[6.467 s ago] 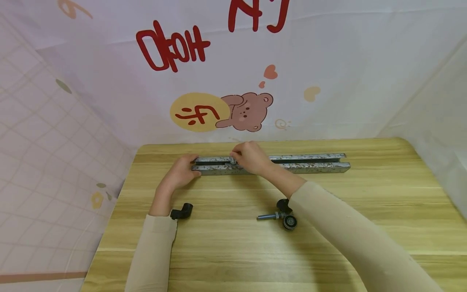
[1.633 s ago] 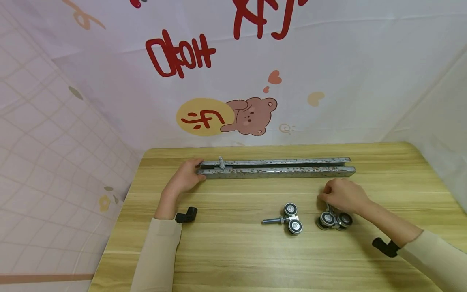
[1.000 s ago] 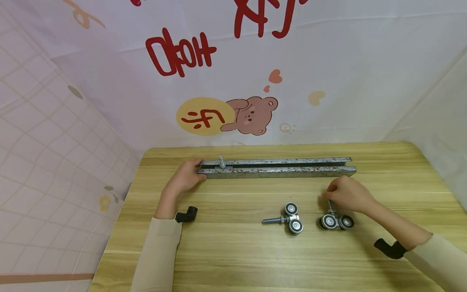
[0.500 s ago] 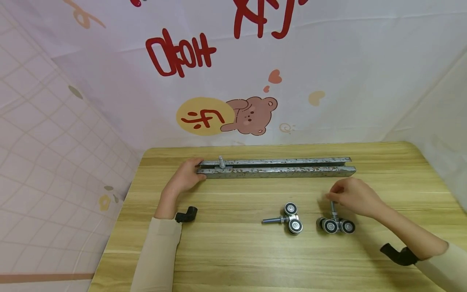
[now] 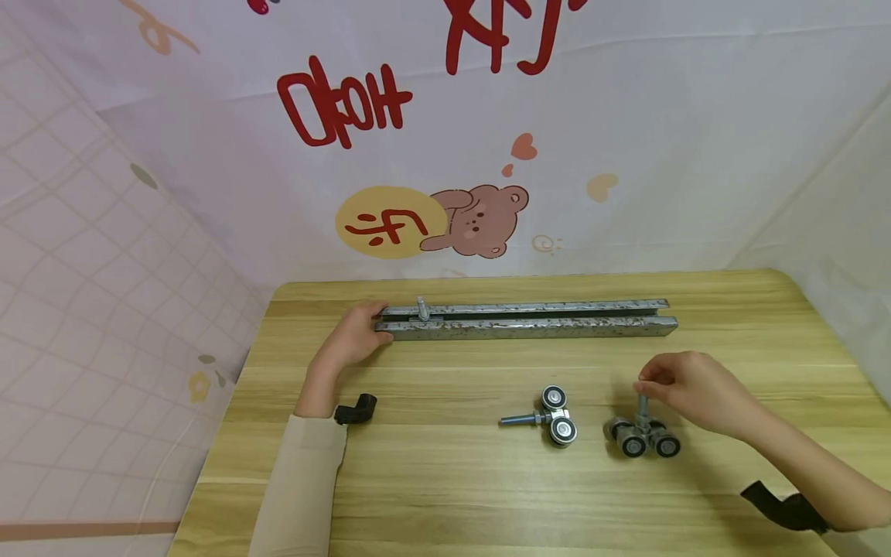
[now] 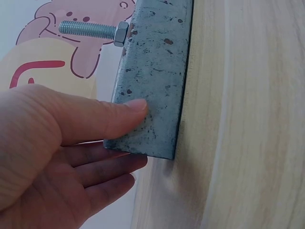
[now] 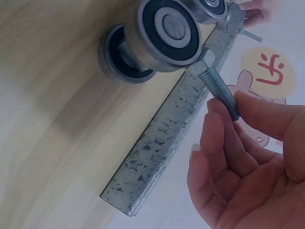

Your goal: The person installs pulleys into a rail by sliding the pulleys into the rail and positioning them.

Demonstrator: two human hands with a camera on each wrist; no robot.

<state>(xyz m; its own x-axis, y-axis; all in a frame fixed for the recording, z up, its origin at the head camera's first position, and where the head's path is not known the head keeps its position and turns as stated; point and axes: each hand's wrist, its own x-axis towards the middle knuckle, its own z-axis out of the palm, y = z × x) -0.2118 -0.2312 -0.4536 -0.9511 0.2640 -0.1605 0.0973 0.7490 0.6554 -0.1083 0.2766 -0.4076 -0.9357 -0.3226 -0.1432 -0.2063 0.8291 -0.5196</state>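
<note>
My left hand (image 5: 355, 334) grips the left end of a mottled steel channel track (image 5: 529, 329), with the thumb on its near side (image 6: 126, 119). From the track's slot, near that hand, a threaded bolt with a nut (image 6: 93, 30) sticks up. My right hand (image 5: 703, 391) pinches the tip of the threaded stem of a roller trolley (image 5: 647, 437) between thumb and fingers. That trolley stands stem up with its wheels below; whether they touch the table I cannot tell. A second roller trolley (image 5: 557, 418) lies on its side to the left, its stem pointing left.
The wooden table (image 5: 431, 495) bears everything. Behind it hangs a white printed cloth (image 5: 626, 116) with a bear and red characters. Black wrist mounts (image 5: 356, 410) show at both wrists.
The right hand has left the track's slot and taken the right trolley by its stem. Over the last second it has stood that trolley upright and drawn it slightly nearer. The left hand stays put.
</note>
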